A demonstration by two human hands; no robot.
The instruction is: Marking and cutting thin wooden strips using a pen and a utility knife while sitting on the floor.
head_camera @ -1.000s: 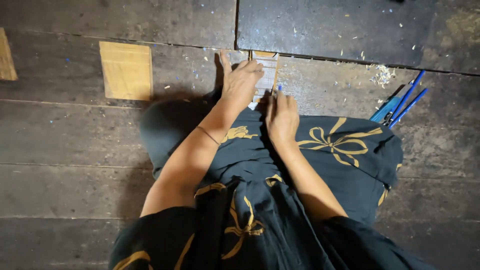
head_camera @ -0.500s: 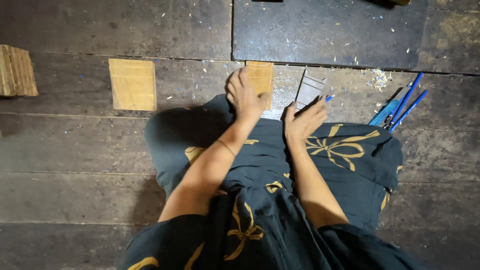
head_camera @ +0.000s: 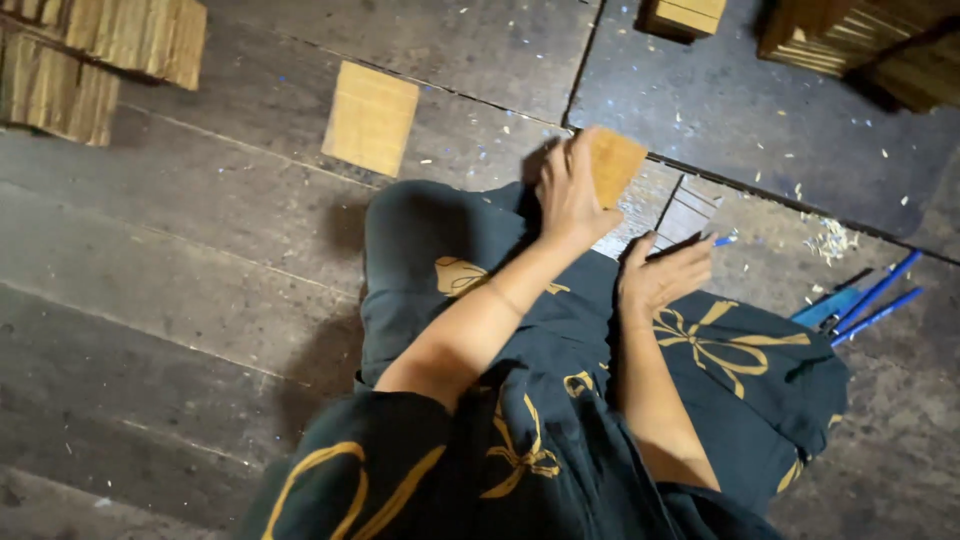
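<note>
Small square tan wooden tile [head_camera: 612, 163] raised just above the dark plank floor [head_camera: 180, 290], gripped at its near edge by the left hand [head_camera: 572, 192], fingers closed around it. Just right of it, right hand [head_camera: 662, 276], fingers curled round a thin blue-tipped pen [head_camera: 690, 243]. Beneath that, a pale rectangular slat [head_camera: 688, 212] on the floor. Further left, a second square tan tile [head_camera: 371, 117] lying flat. Blue-handled tools [head_camera: 868, 300] well off to the right, stacked wooden pieces [head_camera: 95, 50] at top left.
</note>
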